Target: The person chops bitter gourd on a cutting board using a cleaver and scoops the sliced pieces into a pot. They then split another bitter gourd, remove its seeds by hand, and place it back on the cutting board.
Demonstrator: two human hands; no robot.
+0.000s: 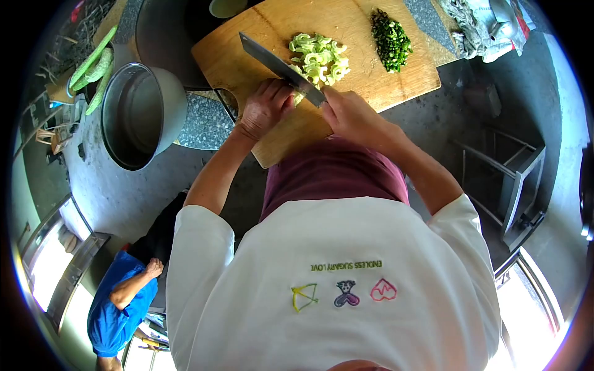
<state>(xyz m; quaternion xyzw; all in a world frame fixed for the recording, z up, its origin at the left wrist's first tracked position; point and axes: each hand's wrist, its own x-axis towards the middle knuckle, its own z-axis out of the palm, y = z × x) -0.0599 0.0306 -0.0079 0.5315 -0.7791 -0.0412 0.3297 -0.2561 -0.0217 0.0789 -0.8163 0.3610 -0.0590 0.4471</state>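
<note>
A kitchen knife with a broad blade [270, 59] is in my right hand [351, 114], which is closed around its handle. The blade points to the upper left, over the wooden cutting board [362, 77]. My left hand [267, 106] is curled against the near side of the blade, its fingers bent over a pale green vegetable piece [298, 98] that is mostly hidden. Just beyond the blade lies a heap of curved, pale green vegetable slices [325, 57]. Farther right on the board is a pile of finely chopped dark green vegetable [391, 42].
A deep metal pot [137, 114] stands left of the board. Long green gourds [96, 68] lie behind it. A grey cloth [473, 31] is at the upper right, and a metal frame stand [510, 176] at right. Another person in a blue shirt [120, 297] is at lower left.
</note>
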